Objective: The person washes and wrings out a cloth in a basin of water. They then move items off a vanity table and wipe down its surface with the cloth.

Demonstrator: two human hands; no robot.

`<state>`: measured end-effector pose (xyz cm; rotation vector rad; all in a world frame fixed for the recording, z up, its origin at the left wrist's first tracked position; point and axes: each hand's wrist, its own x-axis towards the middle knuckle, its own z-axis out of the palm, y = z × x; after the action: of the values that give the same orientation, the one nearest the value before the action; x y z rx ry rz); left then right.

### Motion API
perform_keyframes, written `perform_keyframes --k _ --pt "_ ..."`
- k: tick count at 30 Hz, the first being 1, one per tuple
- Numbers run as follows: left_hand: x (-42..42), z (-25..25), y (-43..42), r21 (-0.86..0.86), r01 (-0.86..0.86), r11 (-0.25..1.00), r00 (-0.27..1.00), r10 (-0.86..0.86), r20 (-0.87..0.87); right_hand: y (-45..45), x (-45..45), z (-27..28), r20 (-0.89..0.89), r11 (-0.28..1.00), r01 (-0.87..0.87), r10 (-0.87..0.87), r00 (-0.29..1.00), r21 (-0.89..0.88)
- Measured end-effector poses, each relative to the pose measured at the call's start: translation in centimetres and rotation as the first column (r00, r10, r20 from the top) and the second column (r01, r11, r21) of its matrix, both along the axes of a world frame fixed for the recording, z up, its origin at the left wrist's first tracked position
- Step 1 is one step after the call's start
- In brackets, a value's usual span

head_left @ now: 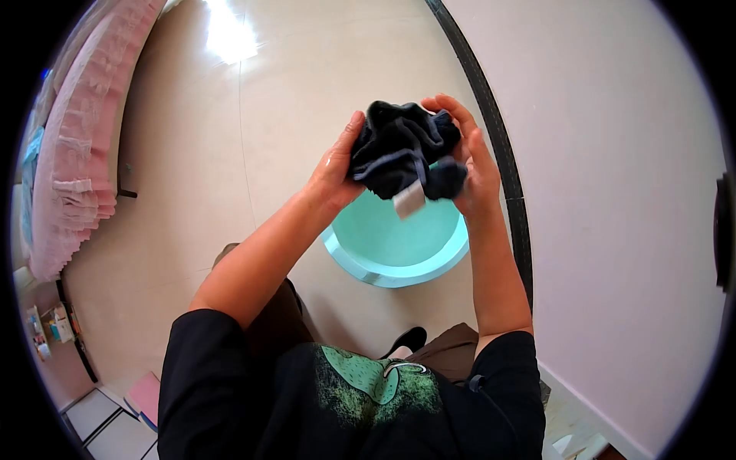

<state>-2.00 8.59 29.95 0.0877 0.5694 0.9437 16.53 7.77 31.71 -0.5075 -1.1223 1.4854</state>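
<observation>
Cloth (402,146) dark and crumpled, smooth rounded turquoise basin (395,277)

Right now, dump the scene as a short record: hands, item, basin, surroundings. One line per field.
left hand: left hand on the left side of the dark cloth, thumb up
right hand: right hand on its right side
item: dark cloth bunched, held up between both hands; pale tag hanging, blurred
basin: light-blue basin on the floor, far rim hidden by cloth and hands
basin contents: cannot tell for sure
left surroundings: pink ruffled fabric
right surroundings: pale wall, dark strip along its base
</observation>
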Motion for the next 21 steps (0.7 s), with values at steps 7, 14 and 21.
perform_keyframes --k 7,14,21 --pt "-0.5 0.1 1.0 0.316 0.181 0.931 0.972 -0.121 -0.199 0.7 2.7 0.0 0.216 0.974 0.101 -0.056 0.975 -0.204" --pt "0.4 3.2 0.6 0.548 0.471 0.691 0.875 -0.288 -0.389 0.1 2.1 9.0 0.09 0.963 0.27 -0.27 0.958 0.013" --pt "0.7 5.1 0.8 0.698 0.362 0.618 0.932 -0.218 -0.29 1.3 0.6 15.5 0.273 0.947 0.201 -0.268 0.924 0.25"
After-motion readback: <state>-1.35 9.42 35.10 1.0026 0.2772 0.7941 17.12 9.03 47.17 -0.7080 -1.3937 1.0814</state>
